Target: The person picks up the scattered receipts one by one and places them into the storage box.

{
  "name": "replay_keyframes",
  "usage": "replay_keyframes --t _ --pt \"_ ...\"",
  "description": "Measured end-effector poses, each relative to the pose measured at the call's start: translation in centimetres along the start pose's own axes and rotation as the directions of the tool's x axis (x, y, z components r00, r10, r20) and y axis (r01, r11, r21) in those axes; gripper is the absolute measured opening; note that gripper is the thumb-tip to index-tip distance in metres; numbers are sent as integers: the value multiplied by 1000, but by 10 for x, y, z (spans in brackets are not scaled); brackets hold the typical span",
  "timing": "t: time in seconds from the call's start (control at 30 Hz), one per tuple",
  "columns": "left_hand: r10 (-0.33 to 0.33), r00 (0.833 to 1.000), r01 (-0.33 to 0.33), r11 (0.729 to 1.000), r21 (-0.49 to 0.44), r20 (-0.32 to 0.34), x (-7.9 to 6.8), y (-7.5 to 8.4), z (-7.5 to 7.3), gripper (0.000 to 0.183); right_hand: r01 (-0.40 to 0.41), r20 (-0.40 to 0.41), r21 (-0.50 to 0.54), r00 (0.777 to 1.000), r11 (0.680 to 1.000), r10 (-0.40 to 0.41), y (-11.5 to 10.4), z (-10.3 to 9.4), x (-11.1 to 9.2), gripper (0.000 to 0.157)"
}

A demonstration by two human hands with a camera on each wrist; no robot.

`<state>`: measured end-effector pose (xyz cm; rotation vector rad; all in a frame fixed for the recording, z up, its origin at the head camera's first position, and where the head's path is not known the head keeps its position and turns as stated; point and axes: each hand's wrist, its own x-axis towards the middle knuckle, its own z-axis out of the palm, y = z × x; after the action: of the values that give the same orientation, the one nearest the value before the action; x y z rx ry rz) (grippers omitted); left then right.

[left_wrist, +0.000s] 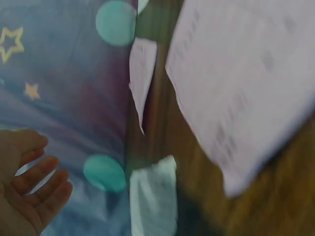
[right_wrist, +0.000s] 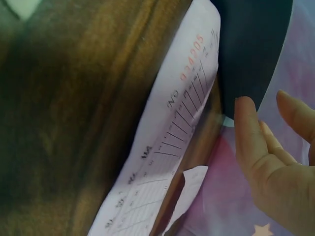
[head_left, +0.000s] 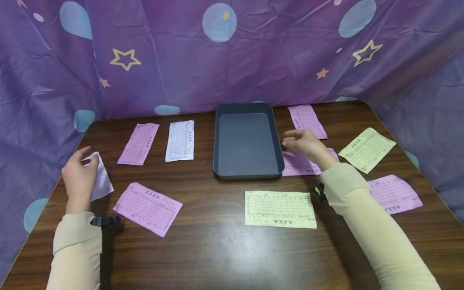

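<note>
A purple curtain [head_left: 174, 48] is hung behind a wooden table [head_left: 203, 249]. A grey tray [head_left: 248, 141] is set near its far edge. Just right of the tray, a pink slip [head_left: 296, 164] is overhung by the right hand [head_left: 306, 145]; at far left, a white slip [head_left: 103, 179] is overhung by the left hand [head_left: 79, 175]. Both grips are held loosely parted.

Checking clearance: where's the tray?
Head view, just right of centre: the grey tray sits at the far edge of the table, between the white slip and right hand.
</note>
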<state>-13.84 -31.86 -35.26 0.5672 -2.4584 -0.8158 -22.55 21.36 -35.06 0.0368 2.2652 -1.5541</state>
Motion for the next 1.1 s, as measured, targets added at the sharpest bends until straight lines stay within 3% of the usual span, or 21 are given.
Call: replay_keyframes --t 0.1,0.3,0.53,0.77,0.93,1.1 --pt "-66 998 65 997 41 21 0 -14 -7 36 -9 14 27 1000 1000 8 0 3 0 57" --pt "-121 992 117 990 81 38 -2 -38 -14 36 2 1 5 1000 1000 -2 2 7 2 55" --pt "-243 967 232 965 123 81 -6 -54 -21 40 -20 16 -22 1000 1000 20 1 14 3 57" --pt "-272 949 241 952 191 159 -10 -65 -25 48 -29 10 -41 1000 999 30 0 16 2 56" --pt "-300 927 250 942 224 226 -10 -69 -26 53 -33 7 -55 999 998 33 0 16 2 55" --pt "-286 920 219 942 255 267 -8 -69 -26 52 -36 5 -61 999 997 36 1 16 4 55"
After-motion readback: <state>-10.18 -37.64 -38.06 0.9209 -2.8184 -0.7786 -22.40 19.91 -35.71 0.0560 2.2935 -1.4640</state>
